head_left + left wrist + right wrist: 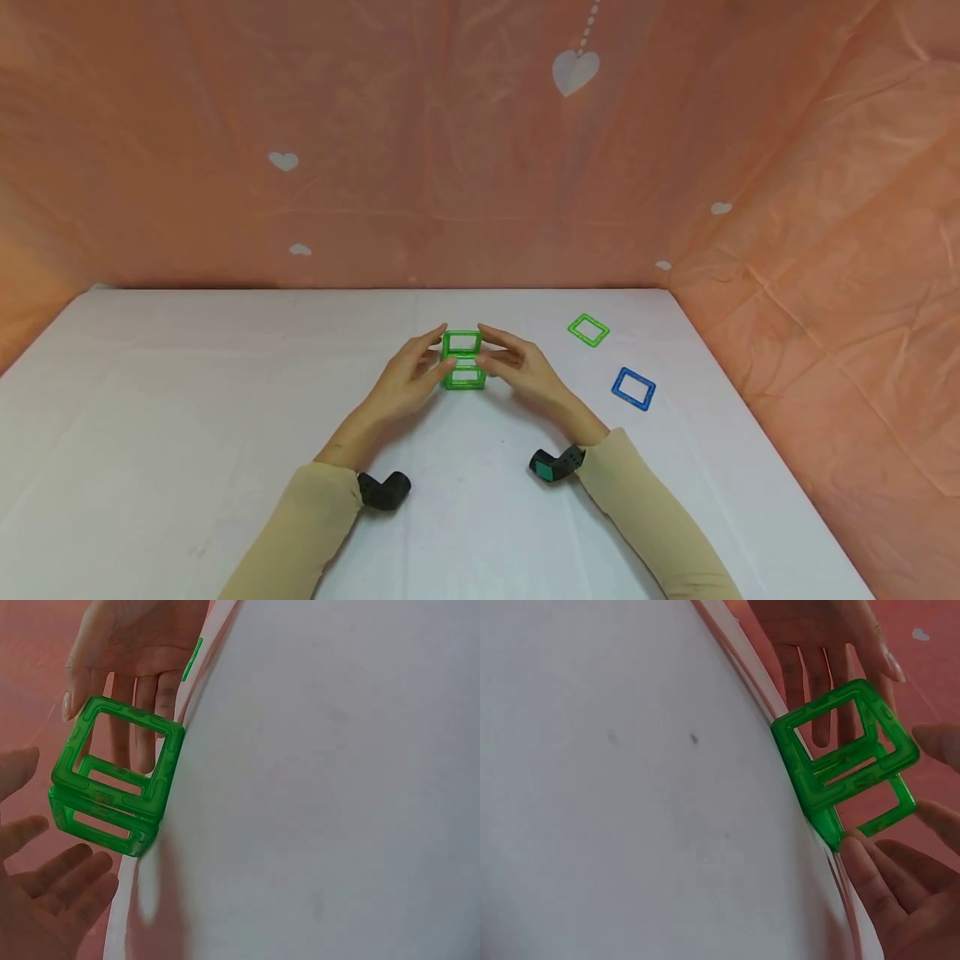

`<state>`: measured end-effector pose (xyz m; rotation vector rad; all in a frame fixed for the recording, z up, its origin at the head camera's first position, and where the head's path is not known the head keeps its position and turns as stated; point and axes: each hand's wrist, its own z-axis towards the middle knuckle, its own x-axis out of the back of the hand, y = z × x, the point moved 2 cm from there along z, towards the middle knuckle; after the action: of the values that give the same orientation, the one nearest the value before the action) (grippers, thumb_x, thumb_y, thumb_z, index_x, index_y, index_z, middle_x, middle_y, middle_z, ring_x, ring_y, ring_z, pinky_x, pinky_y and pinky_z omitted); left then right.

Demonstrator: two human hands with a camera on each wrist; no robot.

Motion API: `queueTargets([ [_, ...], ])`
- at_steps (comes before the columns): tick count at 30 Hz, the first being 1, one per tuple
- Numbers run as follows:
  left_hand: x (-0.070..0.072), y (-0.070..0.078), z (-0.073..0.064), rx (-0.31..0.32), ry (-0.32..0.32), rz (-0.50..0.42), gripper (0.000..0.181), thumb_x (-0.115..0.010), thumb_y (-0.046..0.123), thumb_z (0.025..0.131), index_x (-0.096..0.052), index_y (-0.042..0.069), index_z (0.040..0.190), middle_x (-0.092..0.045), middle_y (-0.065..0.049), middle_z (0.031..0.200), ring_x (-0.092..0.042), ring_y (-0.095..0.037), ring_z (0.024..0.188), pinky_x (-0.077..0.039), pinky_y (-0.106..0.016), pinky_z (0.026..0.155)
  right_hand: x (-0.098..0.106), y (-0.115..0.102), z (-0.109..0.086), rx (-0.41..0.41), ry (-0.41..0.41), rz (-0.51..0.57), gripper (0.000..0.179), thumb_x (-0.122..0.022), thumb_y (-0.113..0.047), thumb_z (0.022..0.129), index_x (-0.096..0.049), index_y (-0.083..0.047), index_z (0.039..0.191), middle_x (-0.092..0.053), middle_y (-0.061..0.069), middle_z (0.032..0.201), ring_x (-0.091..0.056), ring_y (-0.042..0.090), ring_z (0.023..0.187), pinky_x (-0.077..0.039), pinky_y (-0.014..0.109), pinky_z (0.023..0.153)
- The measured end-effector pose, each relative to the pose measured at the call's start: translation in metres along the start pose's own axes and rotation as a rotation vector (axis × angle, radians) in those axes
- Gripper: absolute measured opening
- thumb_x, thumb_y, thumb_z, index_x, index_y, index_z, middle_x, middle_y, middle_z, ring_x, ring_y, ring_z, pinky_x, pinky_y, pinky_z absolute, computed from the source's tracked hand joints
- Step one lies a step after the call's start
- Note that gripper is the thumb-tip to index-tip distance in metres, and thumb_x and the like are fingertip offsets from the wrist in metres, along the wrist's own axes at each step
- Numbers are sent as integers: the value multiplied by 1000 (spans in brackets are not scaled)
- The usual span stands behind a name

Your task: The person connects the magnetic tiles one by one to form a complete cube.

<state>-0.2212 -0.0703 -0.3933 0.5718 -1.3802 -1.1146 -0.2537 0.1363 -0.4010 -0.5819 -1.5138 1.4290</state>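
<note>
A box-shaped frame of green magnetic tiles (465, 384) stands on the white table between the two hands. Its square panels have hollow centres. On its left side is my left hand (407, 382), fingers extended and thumb near the frame's edge; the left wrist view shows small gaps between those fingers and the tiles (112, 801). From the right reaches my right hand (534, 379), its fingers mostly straight. Fingertips (853, 844) of this hand appear to touch the lower corner of the green frame (802, 765). Neither hand visibly curls around the frame.
Two loose tiles lie flat to the right: a green one (588, 343) farther back and a blue one (624, 393) nearer. Orange cloth (420, 167) with white hearts hangs behind the white table (187, 400). Each wrist carries a black camera mount (385, 493).
</note>
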Motion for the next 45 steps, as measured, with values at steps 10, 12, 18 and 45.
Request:
queueTargets([
  [10, -2, 0, 3, -4, -12, 6, 60, -57, 19, 97, -31, 5, 150, -45, -24, 139, -54, -37, 122, -40, -48, 105, 7, 1, -4, -65, 37, -41, 55, -62, -16, 94, -42, -7, 145, -47, 18, 143, -54, 34, 123, -48, 44, 97],
  [12, -2, 0, 3, -5, -10, 7, 60, -56, 19, 98, -31, 5, 150, -45, -24, 139, -55, -37, 121, -41, -49, 104, 9, 2, -4, -69, 50, -65, 55, -62, -18, 94, -43, -7, 144, -49, 18, 142, -54, 34, 123, -47, 45, 98],
  [18, -3, -2, 4, 0, -15, 21, 58, -56, 20, 98, -32, 6, 149, -46, -25, 139, -55, -38, 121, -43, -50, 102, 17, 3, -8, -65, 72, -108, 54, -63, -19, 94, -44, -5, 143, -50, 17, 142, -53, 32, 126, -46, 46, 100],
  [45, -5, -7, 2, 51, -48, -15, 60, -52, 25, 100, -25, 12, 153, -40, -23, 145, -42, -37, 133, -33, -50, 110, 64, 15, -15, -205, 213, -251, 57, -64, -28, 93, -46, -9, 143, -46, 15, 145, -44, 32, 133, -40, 50, 105],
])
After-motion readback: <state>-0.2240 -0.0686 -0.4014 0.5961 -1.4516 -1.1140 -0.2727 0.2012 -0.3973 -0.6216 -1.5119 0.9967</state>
